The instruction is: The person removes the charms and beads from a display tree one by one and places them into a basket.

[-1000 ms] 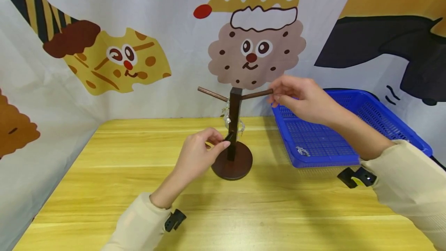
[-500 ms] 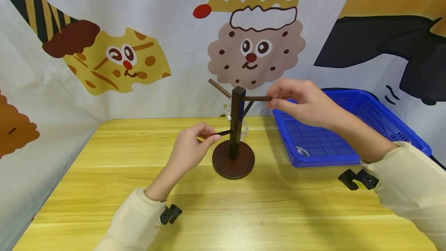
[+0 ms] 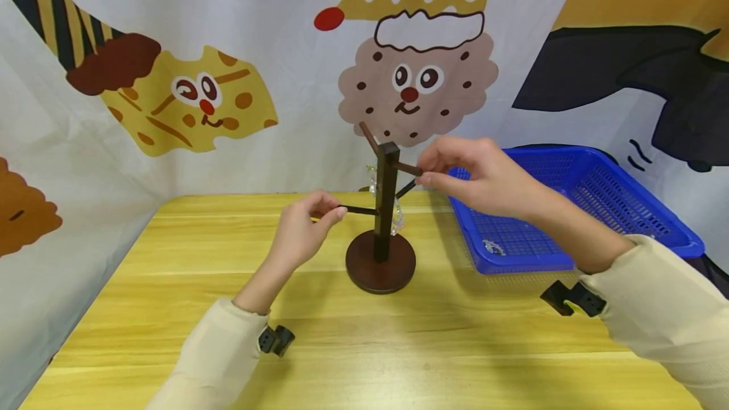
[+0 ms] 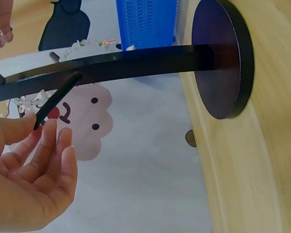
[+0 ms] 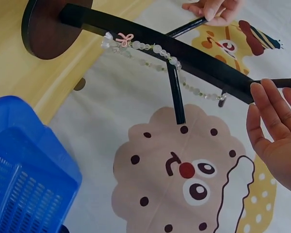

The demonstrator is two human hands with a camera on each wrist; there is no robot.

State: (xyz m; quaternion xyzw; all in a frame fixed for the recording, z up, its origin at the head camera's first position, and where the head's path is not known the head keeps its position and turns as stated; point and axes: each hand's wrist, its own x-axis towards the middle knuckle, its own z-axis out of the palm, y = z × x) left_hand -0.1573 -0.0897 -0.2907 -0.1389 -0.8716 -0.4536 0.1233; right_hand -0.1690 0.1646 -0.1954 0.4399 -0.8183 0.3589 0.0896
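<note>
A dark brown wooden jewelry stand [image 3: 385, 207] rises upright from its round base [image 3: 380, 263] on the table. My left hand [image 3: 299, 233] pinches the tip of its lower left peg [image 4: 58, 99] between thumb and fingers. Higher up, the upper right peg [image 3: 409, 169] has its end in the fingers of my right hand [image 3: 484, 176]. Beaded bracelets hang from the pegs on the far side: a clear one [image 3: 397, 219] low on the right and another [image 3: 373, 179] near the top left. In the right wrist view, a pink bow [image 5: 124, 40] shows among pale beads [image 5: 157, 49].
A blue plastic basket [image 3: 469, 242] stands right of the jewelry stand, with a small clear beaded piece [image 3: 493, 247] at its near left corner. Behind the wooden table [image 3: 199, 283] hangs a white cloth [image 3: 307, 81] printed with cartoon food.
The stand has turned, its upper left peg swinging toward the back and the upper right one toward me. My left hand has moved left with the lower peg; my right hand has shifted left and slightly down.
</note>
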